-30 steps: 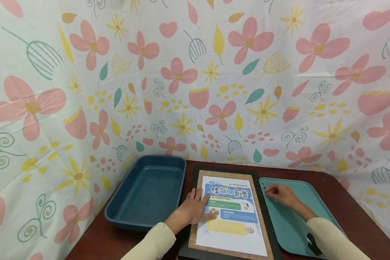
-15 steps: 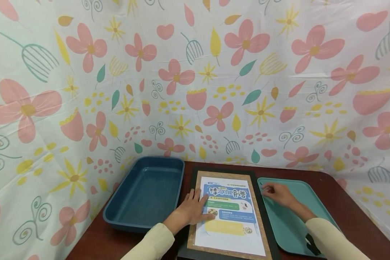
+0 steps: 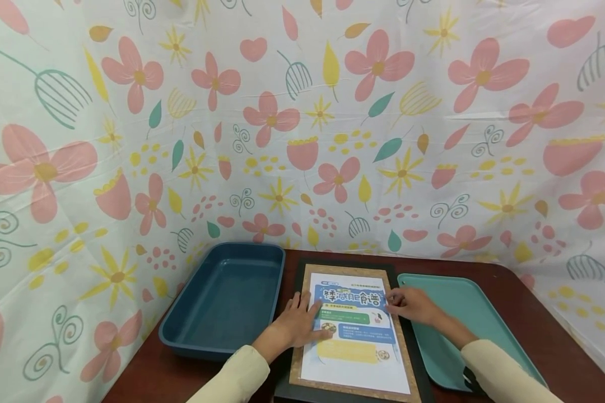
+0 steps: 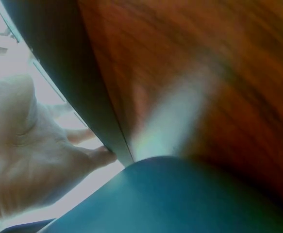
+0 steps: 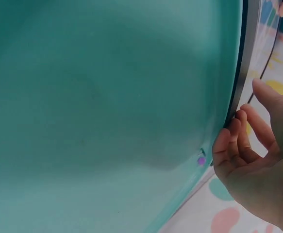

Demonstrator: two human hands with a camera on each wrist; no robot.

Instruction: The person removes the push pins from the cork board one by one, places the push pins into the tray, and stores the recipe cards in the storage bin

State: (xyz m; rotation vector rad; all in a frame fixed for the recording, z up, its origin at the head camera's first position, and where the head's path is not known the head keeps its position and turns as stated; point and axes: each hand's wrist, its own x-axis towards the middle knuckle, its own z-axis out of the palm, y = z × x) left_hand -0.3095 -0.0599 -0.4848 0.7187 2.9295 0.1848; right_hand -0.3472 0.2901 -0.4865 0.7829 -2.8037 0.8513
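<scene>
A printed sheet (image 3: 355, 378) with a blue heading and Chinese text lies on a cork board (image 3: 302, 366), which sits on a larger black board (image 3: 426, 386). My left hand (image 3: 297, 324) rests on the sheet's left side, its fingers spread. At the upper right edge of the sheet, my right hand (image 3: 413, 305) has bent fingers, tips at the paper's border; I cannot tell whether something is between them. In the right wrist view, a small purple piece (image 5: 201, 161), like a pushpin head, sits in the corner of the green tray (image 5: 107, 97).
A deep dark-blue tray (image 3: 222, 341) stands left of the boards, close by my left forearm. The green tray lies to their right, under my right sleeve (image 3: 504, 369). Everything is on a dark reddish-brown table (image 3: 494, 274), with a flower-printed cloth (image 3: 302, 196) hanging behind it.
My right hand has moved left, from the green tray's upper left corner to the sheet's upper right edge. The left hand has stayed in place on the sheet.
</scene>
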